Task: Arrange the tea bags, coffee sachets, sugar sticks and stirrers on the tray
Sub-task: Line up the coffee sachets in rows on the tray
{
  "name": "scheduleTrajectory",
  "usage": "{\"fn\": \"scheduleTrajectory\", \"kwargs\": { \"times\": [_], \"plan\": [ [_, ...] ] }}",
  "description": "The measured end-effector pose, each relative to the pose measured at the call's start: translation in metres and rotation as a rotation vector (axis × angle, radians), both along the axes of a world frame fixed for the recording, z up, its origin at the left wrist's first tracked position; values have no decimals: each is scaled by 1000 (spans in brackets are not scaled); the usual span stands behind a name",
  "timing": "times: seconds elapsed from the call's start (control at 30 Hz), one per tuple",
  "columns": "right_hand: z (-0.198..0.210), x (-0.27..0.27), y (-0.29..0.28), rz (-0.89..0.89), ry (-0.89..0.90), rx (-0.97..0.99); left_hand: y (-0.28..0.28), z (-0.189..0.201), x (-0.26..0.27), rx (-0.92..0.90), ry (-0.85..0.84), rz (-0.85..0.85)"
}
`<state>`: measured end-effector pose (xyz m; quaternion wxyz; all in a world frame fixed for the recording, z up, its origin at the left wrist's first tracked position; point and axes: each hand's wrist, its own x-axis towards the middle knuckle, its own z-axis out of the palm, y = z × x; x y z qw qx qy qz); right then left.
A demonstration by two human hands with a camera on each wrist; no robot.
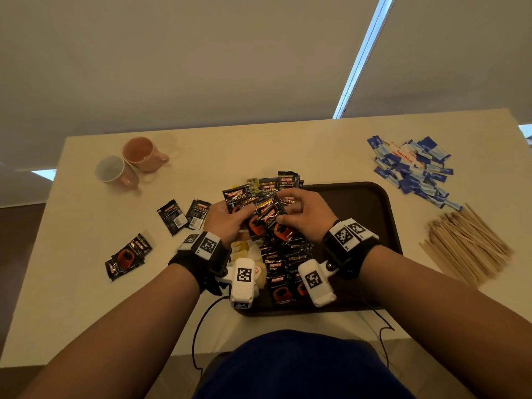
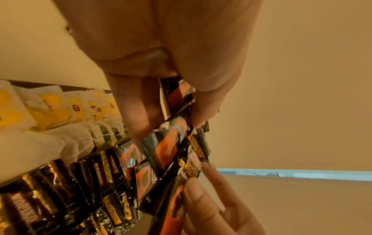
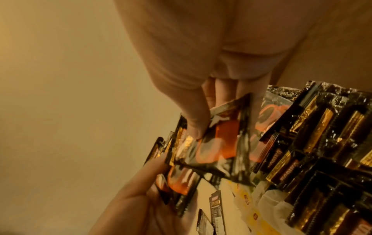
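While both hands work above the tray:
Left hand (image 1: pixel 227 217): fingers curled under a fanned bundle of coffee sachets (image 1: pixel 260 210).
Right hand (image 1: pixel 305 214): thumb and fingers pinching one sachet at the bundle's near edge.
Tray (image 1: pixel 374 203): dark, mid-worktop; rows of sachets and pale tea bags (image 2: pixel 60 108) already lie in it.
Still off the tray: loose sachets (image 1: pixel 126 256) left, sugar sticks (image 1: pixel 414 168) and stirrers (image 1: pixel 466 243) right.
Doing it well: square the bundle's edges, probably before laying it beside the existing row, print all one way.
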<state>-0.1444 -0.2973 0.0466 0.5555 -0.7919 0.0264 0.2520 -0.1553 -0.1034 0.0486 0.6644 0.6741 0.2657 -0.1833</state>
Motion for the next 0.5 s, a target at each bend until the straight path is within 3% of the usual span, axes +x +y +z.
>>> {"fn": "scheduleTrajectory", "kwargs": {
  "times": [0.3, 0.5],
  "plan": [
    [6, -6, 1, 73, -333, -140, -1, 2, 3, 88, -36, 9],
    [7, 5, 1, 177, -217, -242, 1, 0, 5, 119, -53, -26]
  ]
}}
